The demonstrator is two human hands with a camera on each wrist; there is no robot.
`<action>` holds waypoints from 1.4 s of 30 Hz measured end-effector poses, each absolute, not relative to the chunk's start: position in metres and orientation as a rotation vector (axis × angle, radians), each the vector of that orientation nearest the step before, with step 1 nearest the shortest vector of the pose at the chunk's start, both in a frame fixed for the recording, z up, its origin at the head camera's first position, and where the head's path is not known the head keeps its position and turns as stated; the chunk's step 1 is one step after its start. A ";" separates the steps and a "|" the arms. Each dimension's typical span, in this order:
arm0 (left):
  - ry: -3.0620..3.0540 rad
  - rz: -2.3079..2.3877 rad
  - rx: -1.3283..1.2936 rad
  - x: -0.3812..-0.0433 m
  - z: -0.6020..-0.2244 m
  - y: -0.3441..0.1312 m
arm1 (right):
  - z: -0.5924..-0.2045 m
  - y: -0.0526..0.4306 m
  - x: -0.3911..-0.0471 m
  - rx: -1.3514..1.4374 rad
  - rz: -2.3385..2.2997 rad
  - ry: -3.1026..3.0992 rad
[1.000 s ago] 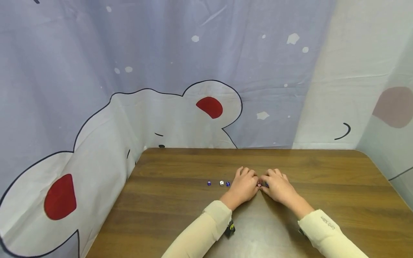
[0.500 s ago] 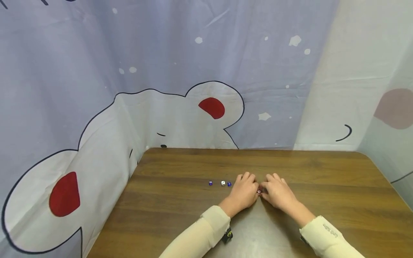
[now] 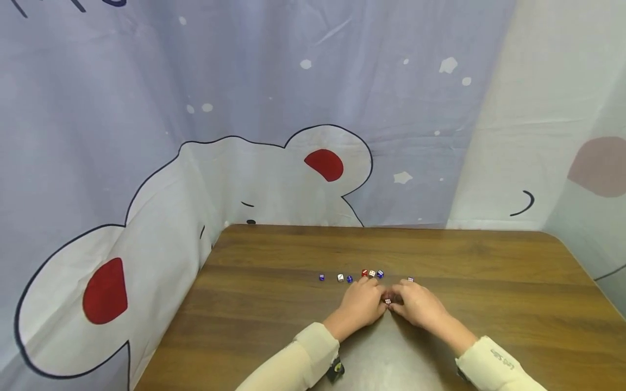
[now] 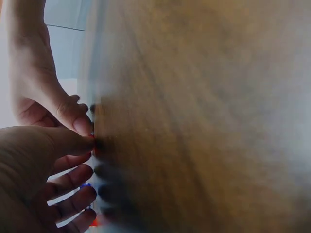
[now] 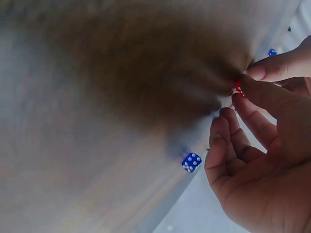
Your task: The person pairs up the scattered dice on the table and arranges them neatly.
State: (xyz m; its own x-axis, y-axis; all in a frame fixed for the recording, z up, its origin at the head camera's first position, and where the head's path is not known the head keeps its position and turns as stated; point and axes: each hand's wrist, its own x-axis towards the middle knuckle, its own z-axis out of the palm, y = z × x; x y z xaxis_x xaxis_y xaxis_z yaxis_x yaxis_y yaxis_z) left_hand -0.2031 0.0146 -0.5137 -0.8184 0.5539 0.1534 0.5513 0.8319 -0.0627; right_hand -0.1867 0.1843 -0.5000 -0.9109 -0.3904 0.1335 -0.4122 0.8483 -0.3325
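Observation:
A red die point(image 3: 388, 301) with white pips sits between my two hands on the brown table point(image 3: 274, 336). My left hand point(image 3: 362, 303) pinches it from one side with thumb and index finger. From the other side my right hand point(image 3: 418, 302) grips it, thumb and fingertips round it. In the right wrist view the red die point(image 5: 239, 88) shows between the thumbs and fingers. Only a sliver of the red die point(image 4: 95, 144) appears at the left thumb tip in the left wrist view. Beyond the right hand's fingers lies a blue die point(image 5: 191, 162).
Past the left fingertips stand a red die point(image 3: 364, 272), a white die point(image 3: 372, 273) and a blue die point(image 3: 380, 274). Further left are a blue die point(image 3: 349, 279), a white die point(image 3: 340, 277) and another blue die point(image 3: 321, 277). A printed curtain point(image 3: 274, 184) hangs behind the table.
Both hands have drawn nearer the body with the red die between them. Several dice that the hands hid now show beyond the fingers. The view has shifted slightly.

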 end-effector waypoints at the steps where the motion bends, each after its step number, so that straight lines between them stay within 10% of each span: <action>1: -2.851 0.005 -0.863 -0.202 -0.515 0.013 | -0.500 0.184 -0.185 0.639 0.570 -2.970; 42: -3.021 -0.203 -1.005 -0.163 -0.500 -0.034 | -0.511 0.169 -0.146 0.918 0.558 -2.793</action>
State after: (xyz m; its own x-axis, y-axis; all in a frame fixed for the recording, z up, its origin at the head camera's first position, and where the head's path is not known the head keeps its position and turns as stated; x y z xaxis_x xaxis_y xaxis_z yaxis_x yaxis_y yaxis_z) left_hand -0.1633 -0.0339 -0.4997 -0.8003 0.5995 -0.0059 0.5933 0.7934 0.1356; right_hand -0.1463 0.1690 -0.5113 -0.8017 -0.5417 0.2526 -0.5972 0.7436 -0.3006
